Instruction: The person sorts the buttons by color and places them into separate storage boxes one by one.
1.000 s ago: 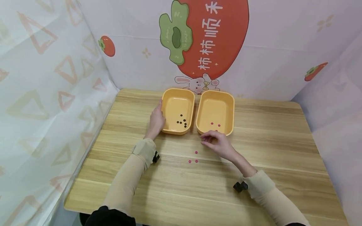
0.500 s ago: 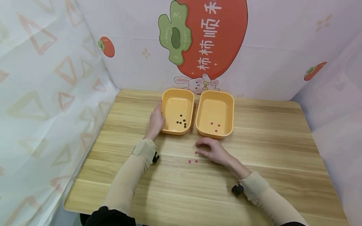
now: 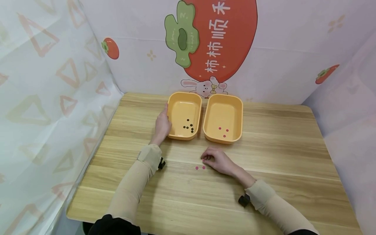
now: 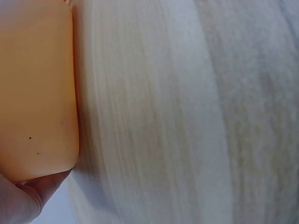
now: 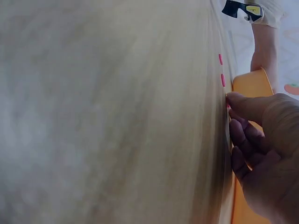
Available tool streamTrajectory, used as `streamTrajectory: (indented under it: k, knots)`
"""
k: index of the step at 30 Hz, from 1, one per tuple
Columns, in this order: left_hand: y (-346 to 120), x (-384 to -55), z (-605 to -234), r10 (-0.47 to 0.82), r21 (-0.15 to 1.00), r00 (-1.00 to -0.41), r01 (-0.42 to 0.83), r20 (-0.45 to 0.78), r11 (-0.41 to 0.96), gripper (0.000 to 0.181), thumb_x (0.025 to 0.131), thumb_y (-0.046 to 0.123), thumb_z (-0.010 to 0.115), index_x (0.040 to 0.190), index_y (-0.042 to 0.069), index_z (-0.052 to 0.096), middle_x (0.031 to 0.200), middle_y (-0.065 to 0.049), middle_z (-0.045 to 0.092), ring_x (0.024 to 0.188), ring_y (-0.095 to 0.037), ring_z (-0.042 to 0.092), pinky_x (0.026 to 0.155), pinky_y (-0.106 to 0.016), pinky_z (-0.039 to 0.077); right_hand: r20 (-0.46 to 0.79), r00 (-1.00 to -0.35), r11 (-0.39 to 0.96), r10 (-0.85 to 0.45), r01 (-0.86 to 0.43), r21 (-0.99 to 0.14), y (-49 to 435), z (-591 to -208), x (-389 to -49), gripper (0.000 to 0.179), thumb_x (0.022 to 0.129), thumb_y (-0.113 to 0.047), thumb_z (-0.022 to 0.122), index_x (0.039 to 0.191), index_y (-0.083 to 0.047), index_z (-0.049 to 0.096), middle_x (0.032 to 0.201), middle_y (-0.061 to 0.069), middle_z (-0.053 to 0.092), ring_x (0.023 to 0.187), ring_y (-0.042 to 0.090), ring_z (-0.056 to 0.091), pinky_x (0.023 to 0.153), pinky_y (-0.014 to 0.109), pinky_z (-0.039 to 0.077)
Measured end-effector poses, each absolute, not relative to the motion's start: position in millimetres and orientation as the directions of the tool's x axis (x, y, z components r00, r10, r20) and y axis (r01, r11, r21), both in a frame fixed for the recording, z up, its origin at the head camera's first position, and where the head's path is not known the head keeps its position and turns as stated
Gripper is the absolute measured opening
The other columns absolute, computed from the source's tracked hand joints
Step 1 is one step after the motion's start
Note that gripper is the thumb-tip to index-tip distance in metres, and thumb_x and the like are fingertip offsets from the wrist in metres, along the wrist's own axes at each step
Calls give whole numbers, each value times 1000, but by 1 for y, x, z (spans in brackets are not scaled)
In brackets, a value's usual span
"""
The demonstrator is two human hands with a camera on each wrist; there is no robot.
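Observation:
My left hand [image 3: 162, 126] holds the left side wall of the left yellow plastic box [image 3: 184, 137], where several small black discs [image 3: 187, 127] lie near the front. In the left wrist view, part of the hand [image 4: 21, 200] touches the box's outer corner [image 4: 39, 93]. My right hand [image 3: 218, 160] is down at the tabletop, thumb and fingers pinching a small pink disc [image 5: 228, 107], mostly hidden by the fingertips. Two more pink discs [image 3: 200, 167] lie on the wood just left of that hand. The right yellow box [image 3: 223, 141] has three pink discs [image 3: 224, 136] inside.
Both boxes stand side by side at the back of the wooden table [image 3: 279, 147], close to a printed cloth backdrop [image 3: 141, 71]. White patterned cloth [image 3: 44, 98] hangs along the left. Each wrist carries a small black camera [image 3: 244, 200].
My right hand has moved from the right box's front edge down and left to the tabletop, and now pinches the nearest pink disc. The left hand and both boxes have stayed put.

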State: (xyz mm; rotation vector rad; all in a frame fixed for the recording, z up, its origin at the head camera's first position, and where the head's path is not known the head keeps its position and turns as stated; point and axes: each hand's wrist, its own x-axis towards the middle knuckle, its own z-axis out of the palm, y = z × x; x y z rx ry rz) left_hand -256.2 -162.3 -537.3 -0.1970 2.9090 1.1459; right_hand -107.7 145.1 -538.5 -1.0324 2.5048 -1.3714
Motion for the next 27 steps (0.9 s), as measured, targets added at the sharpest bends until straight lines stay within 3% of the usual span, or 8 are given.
streamTrajectory:
  k: [8, 13, 17, 20, 27]
  knots:
    - [-162, -254, -535, -112, 674, -992, -122, -58, 728, 87, 102, -14, 46, 177, 21, 17, 178, -11, 39, 161, -34, 45, 134, -47, 43, 153, -788, 424, -596, -471, -774, 141, -535, -107, 8, 94, -2, 83, 99, -6, 80, 95, 2, 76, 88, 13, 69, 78, 24, 62]
    - [-162, -255, -535, -113, 669, -992, -125, -62, 732, 87, 103, -12, 47, 177, 22, 17, 177, -12, 41, 157, -35, 52, 131, -47, 47, 151, -799, 446, -583, -470, -762, 139, -535, -106, 11, 92, -1, 84, 95, -9, 77, 94, 1, 74, 88, 12, 68, 79, 24, 62]
    - [-162, -257, -537, -115, 663, -991, -128, -64, 737, 86, 104, -12, 48, 177, 21, 18, 176, -11, 42, 159, -34, 49, 133, -47, 45, 158, -807, 479, -568, -481, -735, 137, -534, -103, 15, 92, -3, 85, 93, -13, 74, 93, -2, 72, 89, 13, 66, 89, 31, 55]
    - [-162, -256, -536, -112, 668, -992, -120, -55, 735, 85, 103, -12, 48, 177, 20, 19, 176, -12, 43, 160, -34, 47, 135, -47, 42, 157, -823, 482, -546, -462, -745, 137, -536, -101, 16, 93, -4, 84, 93, -14, 71, 92, -3, 70, 88, 11, 63, 89, 32, 51]
    - [-160, -251, -529, -113, 673, -992, -122, -58, 730, 85, 103, -13, 46, 177, 19, 18, 176, -14, 42, 159, -36, 48, 134, -48, 43, 61, -871, 437, -487, -303, -847, 142, -536, -103, 6, 100, -5, 77, 105, -9, 77, 98, 3, 79, 90, 7, 69, 81, 22, 61]
